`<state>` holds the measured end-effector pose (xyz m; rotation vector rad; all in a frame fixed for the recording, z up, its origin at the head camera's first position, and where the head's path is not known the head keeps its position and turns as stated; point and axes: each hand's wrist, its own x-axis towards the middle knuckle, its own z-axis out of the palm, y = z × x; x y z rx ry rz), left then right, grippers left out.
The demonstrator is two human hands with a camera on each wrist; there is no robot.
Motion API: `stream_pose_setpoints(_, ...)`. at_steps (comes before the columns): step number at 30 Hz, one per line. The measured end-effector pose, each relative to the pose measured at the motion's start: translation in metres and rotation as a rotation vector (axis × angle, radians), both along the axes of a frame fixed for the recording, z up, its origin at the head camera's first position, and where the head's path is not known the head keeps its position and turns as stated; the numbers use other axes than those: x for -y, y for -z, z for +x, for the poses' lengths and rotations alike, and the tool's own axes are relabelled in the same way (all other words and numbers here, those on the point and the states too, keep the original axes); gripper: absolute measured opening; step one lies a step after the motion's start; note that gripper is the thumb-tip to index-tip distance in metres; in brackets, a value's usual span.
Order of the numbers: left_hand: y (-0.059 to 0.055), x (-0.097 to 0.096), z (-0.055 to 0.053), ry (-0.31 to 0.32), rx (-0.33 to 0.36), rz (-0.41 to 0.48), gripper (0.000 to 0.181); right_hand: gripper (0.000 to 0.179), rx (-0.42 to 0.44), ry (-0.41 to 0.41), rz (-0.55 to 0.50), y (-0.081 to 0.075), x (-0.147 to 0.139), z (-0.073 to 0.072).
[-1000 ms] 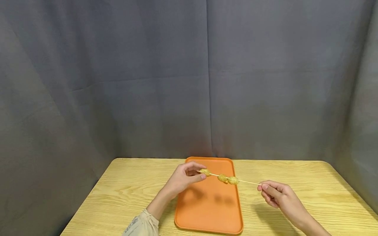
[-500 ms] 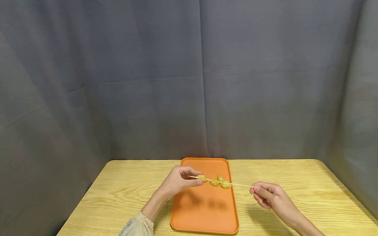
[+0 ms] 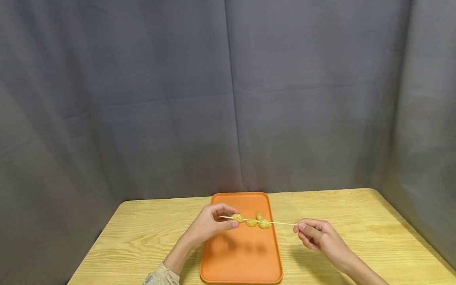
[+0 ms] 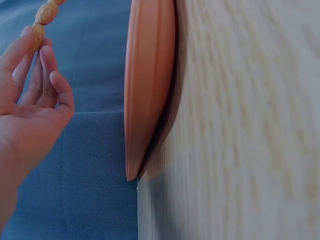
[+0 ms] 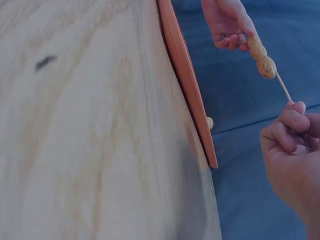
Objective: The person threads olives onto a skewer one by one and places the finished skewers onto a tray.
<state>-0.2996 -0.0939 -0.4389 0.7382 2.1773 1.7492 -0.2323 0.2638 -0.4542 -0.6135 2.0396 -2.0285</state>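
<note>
A thin wooden skewer (image 3: 283, 223) runs through three rough yellow-brown oval balls, held level above an orange tray (image 3: 242, 261). My left hand (image 3: 210, 223) pinches the leftmost ball (image 3: 238, 218) between thumb and fingers, and the skewer's pointed tip sticks out past it. Just right of that are the middle ball (image 3: 251, 222) and the rightmost ball (image 3: 264, 224), close together. The skewer's other end is pinched by my right hand (image 3: 320, 235), thumb against fingers. Beyond the skewer, another similar ball (image 3: 259, 216) lies on the tray; the right wrist view shows this ball (image 5: 210, 122) peeking over the rim.
The tray lies lengthwise on a light wood-grain table (image 3: 142, 233), its far end near the back edge. A grey curtain (image 3: 160, 118) hangs behind the table and along both sides.
The leftmost ball has slid rightward along the skewer, closer to the other two, and more of the tip shows. My right hand has shifted slightly left. The head view has turned right.
</note>
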Motion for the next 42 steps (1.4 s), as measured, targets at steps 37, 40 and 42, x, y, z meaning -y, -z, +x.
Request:
stream_pose_setpoints(37, 0.007, -0.028, -0.023, -0.083, -0.172, -0.158, 0.018, 0.026, -0.013, 0.177, -0.113, 0.011, -0.050, -0.021)
stream_pose_setpoints(40, 0.007, -0.042, -0.028, -0.067, -0.238, -0.251, 0.017, 0.026, 0.005, 0.198, -0.107, 0.011, -0.055, -0.022)
stream_pose_setpoints(42, 0.010, -0.051, -0.032, -0.059, -0.296, -0.331, 0.018, 0.026, 0.022, 0.216, -0.099, 0.012, -0.059, -0.022)
